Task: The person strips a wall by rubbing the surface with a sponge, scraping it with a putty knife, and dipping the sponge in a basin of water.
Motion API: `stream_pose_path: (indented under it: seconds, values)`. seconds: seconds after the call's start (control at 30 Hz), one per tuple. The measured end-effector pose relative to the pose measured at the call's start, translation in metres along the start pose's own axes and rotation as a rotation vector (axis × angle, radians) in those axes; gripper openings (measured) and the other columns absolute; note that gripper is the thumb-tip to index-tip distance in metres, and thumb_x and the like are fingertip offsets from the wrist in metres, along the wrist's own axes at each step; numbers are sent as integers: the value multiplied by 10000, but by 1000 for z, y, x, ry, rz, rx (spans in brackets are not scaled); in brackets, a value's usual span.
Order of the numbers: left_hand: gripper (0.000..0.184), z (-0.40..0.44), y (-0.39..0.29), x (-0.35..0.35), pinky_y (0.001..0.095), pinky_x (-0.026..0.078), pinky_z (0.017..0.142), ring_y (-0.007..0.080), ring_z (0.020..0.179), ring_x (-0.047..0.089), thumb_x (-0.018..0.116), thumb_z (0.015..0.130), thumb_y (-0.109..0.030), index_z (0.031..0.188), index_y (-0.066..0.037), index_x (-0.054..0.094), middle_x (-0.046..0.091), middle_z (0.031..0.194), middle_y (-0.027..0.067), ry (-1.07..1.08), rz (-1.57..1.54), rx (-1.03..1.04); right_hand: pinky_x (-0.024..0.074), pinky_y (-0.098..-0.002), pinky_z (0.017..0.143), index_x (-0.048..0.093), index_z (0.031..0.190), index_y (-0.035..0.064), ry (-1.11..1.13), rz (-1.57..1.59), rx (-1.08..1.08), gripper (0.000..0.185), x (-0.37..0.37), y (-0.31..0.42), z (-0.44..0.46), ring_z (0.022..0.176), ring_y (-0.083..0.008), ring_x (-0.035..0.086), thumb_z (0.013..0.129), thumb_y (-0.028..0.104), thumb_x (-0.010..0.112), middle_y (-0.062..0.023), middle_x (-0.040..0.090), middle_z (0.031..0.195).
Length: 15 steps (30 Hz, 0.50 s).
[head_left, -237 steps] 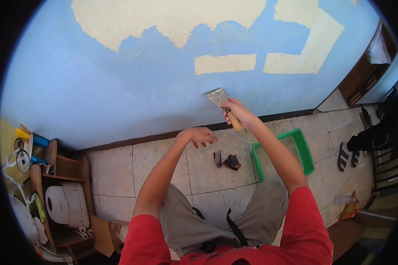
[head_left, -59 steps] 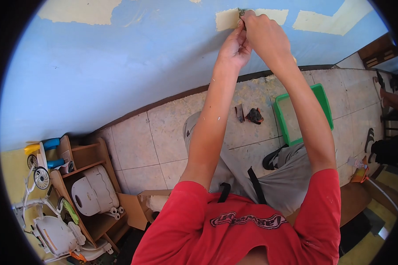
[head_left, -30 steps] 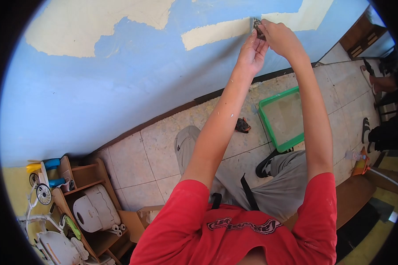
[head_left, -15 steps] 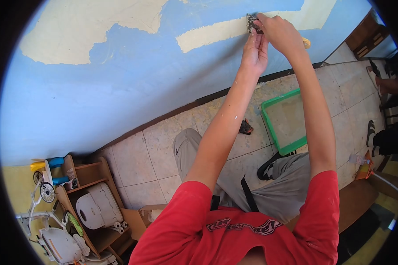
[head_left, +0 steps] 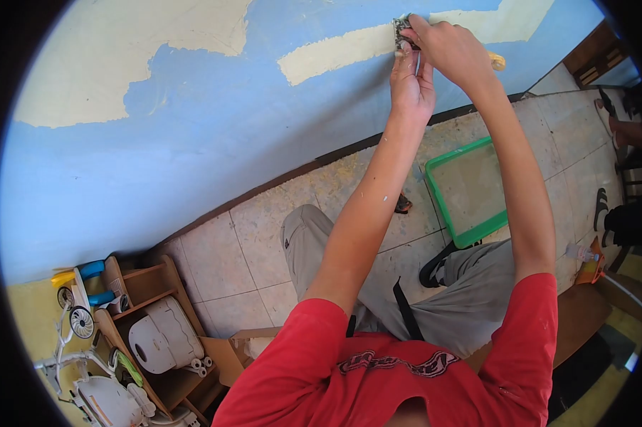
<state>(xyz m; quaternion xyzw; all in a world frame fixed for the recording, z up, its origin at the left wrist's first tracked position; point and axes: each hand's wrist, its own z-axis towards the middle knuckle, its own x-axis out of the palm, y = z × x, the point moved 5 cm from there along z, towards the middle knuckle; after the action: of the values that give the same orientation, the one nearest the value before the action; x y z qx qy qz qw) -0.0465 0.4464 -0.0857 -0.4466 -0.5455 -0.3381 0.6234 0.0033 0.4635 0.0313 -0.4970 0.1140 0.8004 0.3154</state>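
A scraper with a wide, speckled grey blade (head_left: 398, 34) is held against the blue wall (head_left: 214, 92), at a strip of bare cream surface. My right hand (head_left: 455, 51) is closed round the scraper, and its yellow handle end (head_left: 497, 62) sticks out past the wrist side. Just below, my left hand (head_left: 412, 87) reaches up with its fingertips closed on the blade's lower part. Bits of debris cling to the blade and the left fingers. The blade's edge against the wall is partly hidden by the fingers.
A green-rimmed tray (head_left: 443, 198) stands on the tiled floor below my arms, a small dark object (head_left: 403, 204) beside it. Lower left are a wooden shelf (head_left: 182, 302) and a white folded frame with wheels (head_left: 81, 322). Other people's feet (head_left: 603, 206) are at right.
Both hands and the scraper stay at nearly the same spot on the strip, with a slight shift of the blade. The view has tilted a little.
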Motion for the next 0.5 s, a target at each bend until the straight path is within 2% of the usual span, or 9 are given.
stream_pose_path:
  seconds: [0.27, 0.33, 0.4, 0.5]
  values:
    - [268, -7, -6, 4, 248, 522, 981, 125, 1145, 558, 524, 997, -175, 1227, -36, 510, 565, 1209, 47, 8, 22, 12, 471, -460, 483, 524, 870, 52, -44, 91, -18, 320, 2, 2, 1, 550, -375, 601, 978, 353, 506, -165, 588, 571]
    - [241, -7, -10, 5, 274, 533, 969, 151, 1100, 571, 555, 981, -145, 1190, -28, 531, 564, 1182, 53, 20, 3, 22, 471, -462, 483, 525, 861, 51, -41, 71, -9, 326, 3, 5, 1, 551, -379, 600, 976, 356, 509, -170, 589, 573]
    - [249, -5, -17, 3, 265, 525, 980, 136, 1128, 561, 542, 988, -159, 1201, -32, 526, 565, 1193, 47, 13, 18, 43, 471, -464, 483, 526, 852, 51, -35, 45, -3, 332, -1, 9, 6, 551, -382, 600, 974, 359, 512, -175, 589, 574]
    - [262, -8, -31, 1, 255, 517, 990, 124, 1154, 553, 534, 993, -176, 1212, -32, 520, 569, 1201, 44, 10, 64, 70, 501, -410, 513, 571, 843, -5, 6, 39, -20, 417, -10, 28, 13, 537, -334, 619, 1001, 363, 456, -186, 601, 599]
